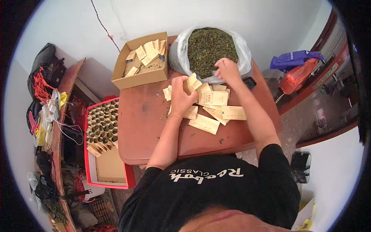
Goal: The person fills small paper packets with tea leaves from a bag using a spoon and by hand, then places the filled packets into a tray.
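Note:
My left hand (182,96) is closed around a small tan paper packet (192,81), held upright above the table near the front of a clear plastic bag (243,50). Dark green dried leaves, like tea, (210,44) fill that bag. At its front rim is my right hand (228,72), fingers curled together over the leaves. A small dark shape shows by those fingertips, too unclear to name. Several flat tan packets (214,98) with printing lie overlapping on the table below both hands.
The reddish-brown table (150,127) carries a cardboard box (139,82) with more packets at the back left. Left of the table, a red-edged box (129,176) holds rows of upright, leaf-filled packets (102,123). A dark object (250,82) lies by the bag.

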The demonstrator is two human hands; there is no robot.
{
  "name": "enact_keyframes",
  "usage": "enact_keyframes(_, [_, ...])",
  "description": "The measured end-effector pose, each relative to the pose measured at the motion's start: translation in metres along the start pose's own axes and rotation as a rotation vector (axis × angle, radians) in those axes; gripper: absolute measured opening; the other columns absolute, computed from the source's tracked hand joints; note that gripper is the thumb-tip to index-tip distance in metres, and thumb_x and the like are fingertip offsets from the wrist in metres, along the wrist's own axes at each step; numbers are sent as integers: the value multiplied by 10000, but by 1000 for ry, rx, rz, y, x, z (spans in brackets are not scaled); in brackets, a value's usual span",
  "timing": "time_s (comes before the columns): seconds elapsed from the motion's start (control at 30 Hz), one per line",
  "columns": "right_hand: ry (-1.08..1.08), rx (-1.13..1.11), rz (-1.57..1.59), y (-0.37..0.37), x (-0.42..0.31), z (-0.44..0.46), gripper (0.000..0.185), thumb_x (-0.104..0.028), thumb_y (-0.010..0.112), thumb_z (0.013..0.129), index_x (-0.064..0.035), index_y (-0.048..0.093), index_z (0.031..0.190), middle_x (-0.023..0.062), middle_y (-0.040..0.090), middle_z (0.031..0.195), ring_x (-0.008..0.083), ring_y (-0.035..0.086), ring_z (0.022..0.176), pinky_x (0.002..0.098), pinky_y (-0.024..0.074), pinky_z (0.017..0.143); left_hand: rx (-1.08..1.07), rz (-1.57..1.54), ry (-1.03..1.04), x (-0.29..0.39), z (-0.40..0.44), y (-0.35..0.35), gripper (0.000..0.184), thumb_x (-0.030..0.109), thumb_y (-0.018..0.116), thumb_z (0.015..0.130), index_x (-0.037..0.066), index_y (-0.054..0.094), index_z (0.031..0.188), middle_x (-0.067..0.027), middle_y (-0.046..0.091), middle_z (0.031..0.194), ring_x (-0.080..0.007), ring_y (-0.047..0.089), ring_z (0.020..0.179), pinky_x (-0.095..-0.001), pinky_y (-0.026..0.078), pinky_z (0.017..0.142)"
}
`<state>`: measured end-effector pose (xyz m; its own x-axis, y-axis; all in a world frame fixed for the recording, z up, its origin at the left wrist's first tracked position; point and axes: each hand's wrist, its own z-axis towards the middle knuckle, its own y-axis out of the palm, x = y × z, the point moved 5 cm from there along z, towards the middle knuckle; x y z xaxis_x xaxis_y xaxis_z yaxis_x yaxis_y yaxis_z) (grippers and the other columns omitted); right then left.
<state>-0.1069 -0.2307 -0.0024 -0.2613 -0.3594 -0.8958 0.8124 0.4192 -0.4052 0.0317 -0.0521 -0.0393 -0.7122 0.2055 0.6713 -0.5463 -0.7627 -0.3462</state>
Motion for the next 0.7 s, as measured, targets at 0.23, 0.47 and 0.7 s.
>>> enact_keyframes(0.23, [171, 8, 319, 4, 30, 10, 272, -179, 429, 950, 15, 600, 1036, 117, 679, 717, 126, 579, 518, 266, 458, 439, 7, -9, -31, 2, -1, -1, 444, 71, 704, 681, 29, 554, 1096, -121, 535, 1059, -283, 529, 1031, -378, 431, 926])
enact_keyframes(0.47, [183, 1, 476, -21, 19, 2, 250, -173, 455, 947, 12, 602, 1028, 100, 660, 732, 106, 544, 529, 234, 431, 451, -19, 8, -49, 0, 0, 1, 474, 87, 699, 685, 15, 529, 1122, -140, 510, 1079, -314, 516, 1050, -382, 442, 924])
enact_keyframes(0.7, [170, -104, 539, -31, 1, -12, 226, -185, 471, 960, -11, 610, 1001, 85, 641, 711, 93, 530, 522, 220, 406, 433, -25, 61, -45, -1, 0, 6, 489, 100, 703, 685, 21, 523, 1133, -145, 509, 1077, -328, 513, 1058, -401, 444, 929])
